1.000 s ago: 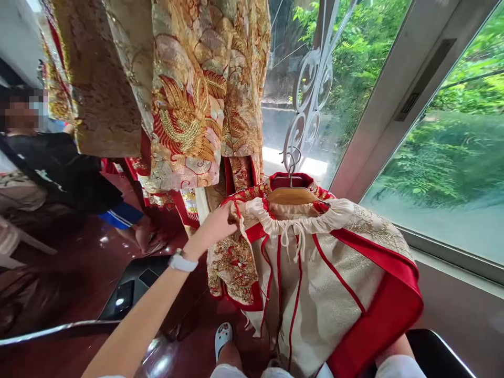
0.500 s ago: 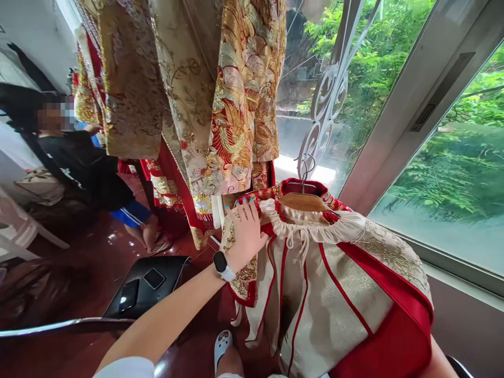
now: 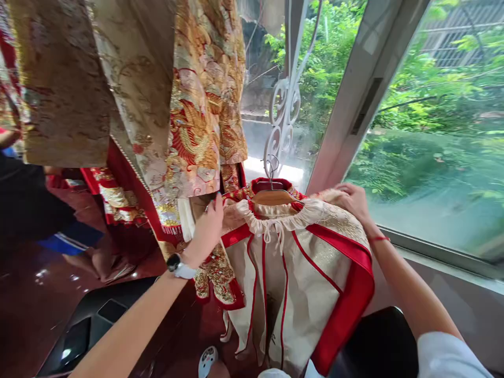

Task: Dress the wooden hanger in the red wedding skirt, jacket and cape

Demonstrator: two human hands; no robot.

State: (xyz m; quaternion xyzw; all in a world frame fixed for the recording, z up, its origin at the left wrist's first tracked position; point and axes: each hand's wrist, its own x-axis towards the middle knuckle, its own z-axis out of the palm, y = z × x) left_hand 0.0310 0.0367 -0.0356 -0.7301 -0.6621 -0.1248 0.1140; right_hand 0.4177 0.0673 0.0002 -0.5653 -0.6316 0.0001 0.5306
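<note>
A cream and red garment (image 3: 307,273) with a gathered drawstring top hangs on a wooden hanger (image 3: 273,197) in front of me, over a red and gold embroidered piece (image 3: 214,273). My left hand (image 3: 208,228), with a watch on the wrist, grips the garment's gathered edge on the left side. My right hand (image 3: 350,202) is closed on the cloth at the right shoulder of the garment. Both hands hold it at about hanger height.
Gold and red embroidered robes (image 3: 157,105) hang close at upper left. A large window (image 3: 429,142) with a white scroll grille (image 3: 281,115) runs along the right. A black case (image 3: 90,325) lies on the dark red floor; another person (image 3: 35,215) is at the left.
My right hand has come into view and taken hold of the garment's right shoulder. My left hand shifted from lying flat on the embroidered piece to gripping the gathered edge. The view swung left.
</note>
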